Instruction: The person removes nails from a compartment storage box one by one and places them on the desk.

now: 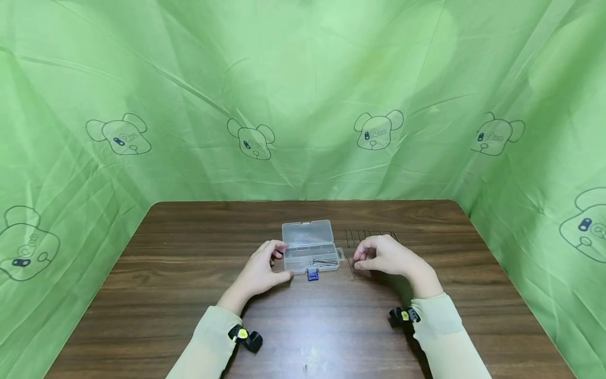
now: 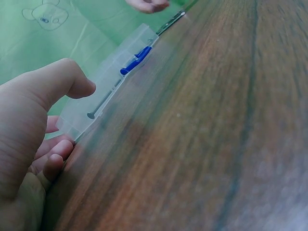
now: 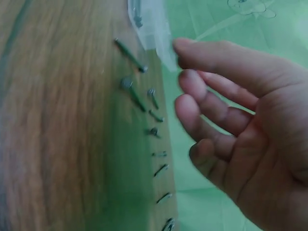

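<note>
The right hand [image 1: 385, 255] hovers above the table with its fingers loosely bent; the right wrist view shows a modest gap before the fingertips and nothing held in it. The left hand [image 1: 260, 271] holds the left end of a clear plastic box, its thumb by the front corner and its fingers bent round the end. Just beneath and beside the right hand lie two loose screws [image 3: 130, 55], though at this blur they might be nails, and beyond them a row of smaller-looking ones [image 3: 161, 170] runs along the tabletop. The box [image 1: 300, 271] sits just left of these, its lid [image 1: 307, 233] laid back on the far side, a blue clasp [image 1: 313, 275] hanging at the front. Inside, toward the front right, lies a small bunch of stored screws [image 1: 324, 263]. The step in hand seems to be collecting the loose pieces into the box while the left hand steadies it; part is in, several are out. The next move probably calls for lowering the right fingertips onto one of the two nearest pieces and pinching it by its shank. Around everything spread the wooden table [image 1: 199, 273] and a green cloth backdrop [image 1: 303, 79].
</note>
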`<state>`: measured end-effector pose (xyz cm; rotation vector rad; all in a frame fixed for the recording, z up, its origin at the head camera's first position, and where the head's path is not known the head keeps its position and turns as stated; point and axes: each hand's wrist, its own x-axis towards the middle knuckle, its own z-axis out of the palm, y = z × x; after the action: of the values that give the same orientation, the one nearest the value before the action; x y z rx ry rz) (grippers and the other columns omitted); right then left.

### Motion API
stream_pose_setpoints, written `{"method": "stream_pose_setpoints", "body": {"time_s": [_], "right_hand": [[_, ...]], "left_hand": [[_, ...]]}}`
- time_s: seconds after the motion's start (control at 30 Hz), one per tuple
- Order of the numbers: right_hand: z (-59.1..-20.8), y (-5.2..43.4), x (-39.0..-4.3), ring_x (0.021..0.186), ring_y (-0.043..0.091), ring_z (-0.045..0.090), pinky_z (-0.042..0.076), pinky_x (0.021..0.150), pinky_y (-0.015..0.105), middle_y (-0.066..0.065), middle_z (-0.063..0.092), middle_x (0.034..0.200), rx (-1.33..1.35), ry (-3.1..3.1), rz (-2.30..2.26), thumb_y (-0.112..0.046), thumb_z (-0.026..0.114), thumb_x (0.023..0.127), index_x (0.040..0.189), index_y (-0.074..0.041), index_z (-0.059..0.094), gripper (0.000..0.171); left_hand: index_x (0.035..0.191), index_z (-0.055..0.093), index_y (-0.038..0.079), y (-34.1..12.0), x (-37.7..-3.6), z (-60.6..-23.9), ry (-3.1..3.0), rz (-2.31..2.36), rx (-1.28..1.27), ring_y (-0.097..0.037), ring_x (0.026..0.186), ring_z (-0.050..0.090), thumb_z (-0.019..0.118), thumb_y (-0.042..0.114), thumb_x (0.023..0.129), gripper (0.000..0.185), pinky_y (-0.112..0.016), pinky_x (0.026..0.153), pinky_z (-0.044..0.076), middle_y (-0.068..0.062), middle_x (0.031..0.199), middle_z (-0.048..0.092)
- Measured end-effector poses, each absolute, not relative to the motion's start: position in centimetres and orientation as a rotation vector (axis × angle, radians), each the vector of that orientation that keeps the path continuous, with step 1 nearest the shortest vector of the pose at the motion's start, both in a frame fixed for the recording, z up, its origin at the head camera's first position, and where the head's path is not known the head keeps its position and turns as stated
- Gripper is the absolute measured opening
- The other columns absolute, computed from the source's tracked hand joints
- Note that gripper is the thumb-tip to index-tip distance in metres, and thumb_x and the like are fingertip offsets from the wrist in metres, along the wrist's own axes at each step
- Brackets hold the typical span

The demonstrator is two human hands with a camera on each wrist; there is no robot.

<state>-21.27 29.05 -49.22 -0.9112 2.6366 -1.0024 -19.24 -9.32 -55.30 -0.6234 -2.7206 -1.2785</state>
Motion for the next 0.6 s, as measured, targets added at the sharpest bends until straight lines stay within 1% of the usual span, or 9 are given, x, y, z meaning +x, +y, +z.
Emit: {"method": "stream_pose_setpoints", "body": {"time_s": [0.1, 0.27, 0.37, 0.5, 0.53, 0.6], "right_hand": [[-48.6, 28.3, -21.2, 0.083, 0.007, 0.065, 0.055, 0.074, 0.026, -0.013, 0.071, 0.088, -0.969, 2.677, -1.059, -0.019, 0.088, 0.094, 0.099, -0.018, 0.08, 0.01], [-47.7, 26.6, -20.9, 0.085, 0.008, 0.066, 0.057, 0.075, 0.029, -0.012, 0.073, 0.092, -1.039, 2.669, -1.142, -0.015, 0.087, 0.094, 0.103, -0.014, 0.08, 0.011], [-47.5, 25.3, -20.7, 0.086, 0.008, 0.067, 0.058, 0.075, 0.032, -0.012, 0.072, 0.094, -1.098, 2.655, -1.132, -0.016, 0.086, 0.095, 0.105, -0.013, 0.08, 0.012], [-47.3, 23.5, -20.8, 0.089, 0.012, 0.068, 0.06, 0.075, 0.037, -0.009, 0.073, 0.1, -1.191, 2.626, -1.101, -0.017, 0.084, 0.097, 0.11, -0.01, 0.079, 0.016], [-47.3, 23.0, -20.8, 0.09, 0.013, 0.068, 0.06, 0.075, 0.037, -0.008, 0.073, 0.1, -1.199, 2.625, -1.098, -0.018, 0.084, 0.097, 0.112, -0.01, 0.079, 0.017], [-47.0, 22.0, -21.1, 0.091, 0.015, 0.069, 0.061, 0.077, 0.04, -0.005, 0.073, 0.101, -1.197, 2.62, -1.104, -0.018, 0.085, 0.097, 0.113, -0.01, 0.078, 0.02]], "left_hand": [[0.139, 0.064, 0.008, -9.4, -19.2, -55.1, -2.71, -1.281, -0.627, -0.017, 0.109, 0.063, 0.092, 0.021, 0.08, 0.066, -0.033, 0.087, 0.055, -0.003, 0.123, 0.065], [0.138, 0.064, 0.008, -9.3, -19.3, -55.1, -2.69, -1.266, -0.645, -0.017, 0.108, 0.063, 0.092, 0.02, 0.08, 0.066, -0.033, 0.087, 0.055, -0.003, 0.121, 0.065], [0.138, 0.064, 0.008, -9.2, -19.3, -55.1, -2.678, -1.264, -0.661, -0.018, 0.108, 0.063, 0.091, 0.021, 0.079, 0.066, -0.033, 0.087, 0.055, -0.004, 0.121, 0.065], [0.137, 0.064, 0.008, -9.1, -19.2, -55.2, -2.677, -1.274, -0.665, -0.017, 0.107, 0.063, 0.091, 0.021, 0.079, 0.065, -0.033, 0.086, 0.055, -0.004, 0.121, 0.065], [0.137, 0.064, 0.008, -9.1, -19.2, -55.2, -2.678, -1.274, -0.661, -0.017, 0.107, 0.063, 0.092, 0.021, 0.079, 0.065, -0.032, 0.086, 0.055, -0.004, 0.121, 0.065], [0.137, 0.064, 0.009, -9.2, -19.3, -55.2, -2.687, -1.274, -0.652, -0.017, 0.107, 0.063, 0.092, 0.02, 0.079, 0.066, -0.032, 0.086, 0.055, -0.003, 0.121, 0.065]]}}
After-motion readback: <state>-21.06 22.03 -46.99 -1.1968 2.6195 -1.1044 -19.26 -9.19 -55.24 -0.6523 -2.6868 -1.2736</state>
